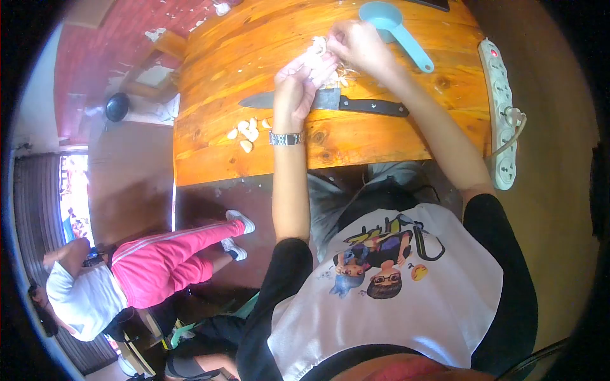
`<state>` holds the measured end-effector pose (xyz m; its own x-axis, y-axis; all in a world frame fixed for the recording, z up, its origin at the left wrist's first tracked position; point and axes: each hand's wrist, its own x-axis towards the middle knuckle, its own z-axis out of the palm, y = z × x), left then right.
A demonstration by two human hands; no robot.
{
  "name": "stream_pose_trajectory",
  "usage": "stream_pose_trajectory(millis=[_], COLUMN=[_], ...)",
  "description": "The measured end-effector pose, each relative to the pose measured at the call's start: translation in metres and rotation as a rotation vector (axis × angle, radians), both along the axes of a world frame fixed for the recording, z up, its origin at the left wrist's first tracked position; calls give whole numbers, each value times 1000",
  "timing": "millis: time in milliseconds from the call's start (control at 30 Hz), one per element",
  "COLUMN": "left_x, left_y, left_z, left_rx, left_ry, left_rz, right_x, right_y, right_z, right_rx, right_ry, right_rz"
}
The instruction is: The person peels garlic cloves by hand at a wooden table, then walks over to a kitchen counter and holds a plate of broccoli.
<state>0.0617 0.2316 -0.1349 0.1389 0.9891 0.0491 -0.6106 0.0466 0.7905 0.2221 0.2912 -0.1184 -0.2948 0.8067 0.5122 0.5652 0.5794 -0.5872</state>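
Note:
Whitish, papery garlic (318, 46) is held up in the fingers of my left hand (297, 86), which has a metal watch on its wrist. My right hand (361, 46) pinches at the same garlic from the other side; its fingertips are partly hidden. Below the hands lies a kitchen knife (375, 106) with a black handle toward the right, its blade partly behind my left wrist. Several peeled garlic cloves (248, 131) are on the wood left of that wrist. Bits of garlic and skin (337, 79) are scattered just under my hands.
A light-blue scoop (412, 47) lies beyond my right hand on the wooden table (222, 82). Along the table's right side is a white power strip (501, 120) with a plug in it. Another person (146, 273) in pink trousers stands at the lower left.

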Motion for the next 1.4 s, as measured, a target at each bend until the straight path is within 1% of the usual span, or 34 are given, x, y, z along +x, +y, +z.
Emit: stream_pose_trajectory(millis=[33, 133, 233, 333, 433, 533, 633, 733, 833, 933, 1033, 1133, 1233, 1333, 1400], left_x=[0, 2, 1, -2, -2, 0, 0, -5, -2, -5, -8, -7, 0, 7, 9], left_y=[-1, -2, 3, 5, 2, -3, -2, -1, -3, 5, 9, 13, 10, 7, 5], left_z=[1, 3, 0, -5, 0, 5, 5, 4, 6, -6, -12, -16, -16, -12, -9], left_rx=[-13, 4, 16, -2, -34, -88, -89, -103, -53, 49, 54, 53, 73, 134, 155], left_ry=[-32, -55, -94, -89, 7, 29, 45, -21, 24, 46, -13, 37, 118, 151, 245], left_rz=[-41, 1, 83, 82, 67, 13, -17, -76, 60, 163, 238, 289, 392, 391, 412], right_x=[2, 4, -3, -6, -7, -6, -6, -2, 0, -2, -5, -6, -12, -13, -12], right_y=[0, 3, 6, 0, -6, -6, -2, 0, 8, 4, -6, -7, -3, -7, -10], right_z=[3, 1, -8, -8, -1, 0, -5, -3, -11, -10, -2, -2, -11, -10, -3], right_rx=[1, -10, 189, 102, -148, -85, -122, -30, 131, 98, -51, -88, -95, 29, -66], right_ry=[-25, 45, 205, 162, 104, 4, 57, 24, 41, 25, 17, -16, 73, -2, -67], right_rz=[-29, 6, 253, 316, 260, 159, 153, 43, 67, 157, 240, 262, 292, 251, 248])
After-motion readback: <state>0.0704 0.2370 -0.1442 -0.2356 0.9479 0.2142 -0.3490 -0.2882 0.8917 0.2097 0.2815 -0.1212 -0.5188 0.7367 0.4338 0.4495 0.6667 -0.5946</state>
